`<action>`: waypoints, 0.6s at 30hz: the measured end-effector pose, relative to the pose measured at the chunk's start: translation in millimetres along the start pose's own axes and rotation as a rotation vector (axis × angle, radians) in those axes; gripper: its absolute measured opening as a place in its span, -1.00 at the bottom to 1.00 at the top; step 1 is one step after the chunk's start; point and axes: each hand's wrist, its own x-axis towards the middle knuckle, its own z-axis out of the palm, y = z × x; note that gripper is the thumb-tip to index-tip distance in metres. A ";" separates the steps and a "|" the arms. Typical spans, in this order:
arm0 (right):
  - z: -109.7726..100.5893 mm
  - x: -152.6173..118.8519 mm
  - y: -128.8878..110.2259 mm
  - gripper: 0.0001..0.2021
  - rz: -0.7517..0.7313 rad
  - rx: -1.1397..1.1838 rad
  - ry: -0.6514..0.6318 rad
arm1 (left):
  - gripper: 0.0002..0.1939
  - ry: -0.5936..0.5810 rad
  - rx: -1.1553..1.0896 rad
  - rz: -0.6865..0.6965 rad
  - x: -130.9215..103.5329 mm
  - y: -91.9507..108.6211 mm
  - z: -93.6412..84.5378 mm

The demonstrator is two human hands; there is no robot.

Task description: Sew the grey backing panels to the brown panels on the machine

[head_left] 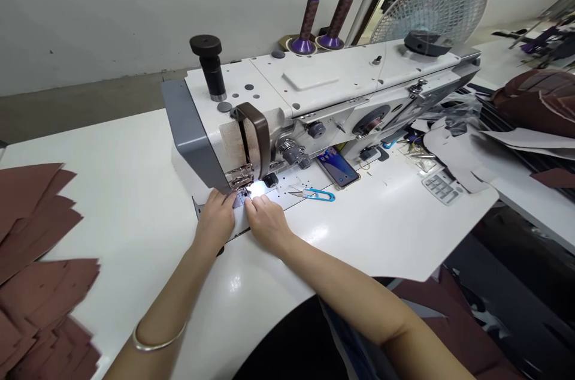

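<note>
A white sewing machine (269, 80) stands on the table, its lamp lighting the presser foot (245, 190). My left hand (215, 218) is closed just left of the foot, with its fingertips against the machine bed. On the near right side of the foot, my right hand (269, 221) is closed too, its thumb and fingertips pressed together by the needle area. Whatever the fingers hold is hidden or too small to make out. Blue thread snips (318, 194) lie on the bed to the right, and a phone (338, 166) rests beyond them under the machine arm.
Stacked brown fabric pieces (49, 290) lie at the table's left. Two brown thread cones (309, 20) and a white fan (435, 5) stand behind the machine. To the right are a calculator (442, 187), pale cut pieces (458, 152) and a brown bundle (536, 98).
</note>
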 end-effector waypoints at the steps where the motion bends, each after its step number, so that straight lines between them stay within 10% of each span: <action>1: -0.2 -0.2 -0.1 -0.79 0.000 -0.004 0.000 | -0.57 0.008 -0.003 0.008 0.1 -0.3 0.2; 18: 4.0 -0.3 -1.5 -0.80 0.035 -0.024 0.007 | -0.56 0.006 -0.042 -0.017 -3.0 -0.8 5.5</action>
